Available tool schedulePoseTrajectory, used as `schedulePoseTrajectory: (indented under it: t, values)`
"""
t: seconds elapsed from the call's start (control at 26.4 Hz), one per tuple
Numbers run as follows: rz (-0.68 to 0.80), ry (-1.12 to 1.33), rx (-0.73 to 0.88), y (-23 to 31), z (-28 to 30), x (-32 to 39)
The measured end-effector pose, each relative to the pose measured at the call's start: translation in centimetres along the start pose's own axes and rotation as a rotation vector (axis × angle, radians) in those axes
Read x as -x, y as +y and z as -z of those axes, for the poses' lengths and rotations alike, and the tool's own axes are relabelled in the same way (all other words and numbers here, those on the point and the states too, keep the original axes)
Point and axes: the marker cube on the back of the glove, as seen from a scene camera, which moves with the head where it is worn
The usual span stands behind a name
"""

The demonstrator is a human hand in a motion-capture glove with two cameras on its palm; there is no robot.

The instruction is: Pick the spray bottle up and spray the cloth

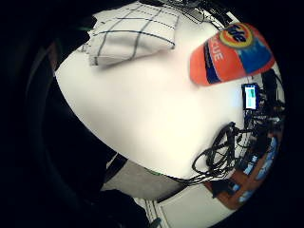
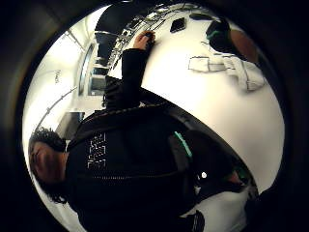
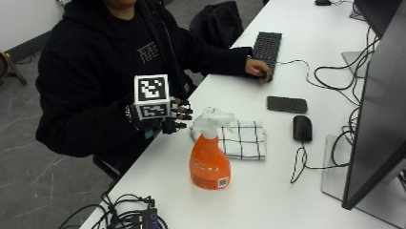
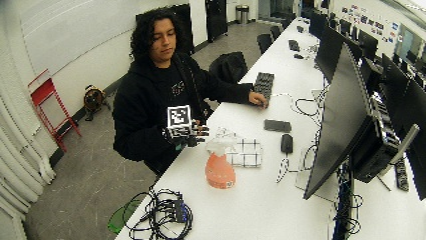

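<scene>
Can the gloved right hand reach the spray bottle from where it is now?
Probably yes. The gloved right hand hovers at the table edge beside the spray bottle, holding nothing, and nothing stands between them; the checked cloth lies behind the bottle.

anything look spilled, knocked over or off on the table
Nothing stands out: the orange spray bottle stands upright, the checked cloth lies folded flat behind it, and no spill shows on the white table.

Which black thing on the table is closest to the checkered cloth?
The black computer mouse, lying just beside the white checkered cloth. The flat black phone lies a bit further off, and the black keyboard is farthest.
</scene>
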Motion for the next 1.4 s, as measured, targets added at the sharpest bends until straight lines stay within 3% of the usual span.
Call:
schedulePoseTrajectory:
  t: [0.72, 1.06, 1.4]
  values:
    - [-0.326, 0.004, -0.118, 2.5, 11.8, -13.8]
    - [-0.299, -0.210, -0.219, -1.2, 15.1, -16.9]
    - [-0.179, -0.512, -0.282, -7.5, 14.8, -18.5]
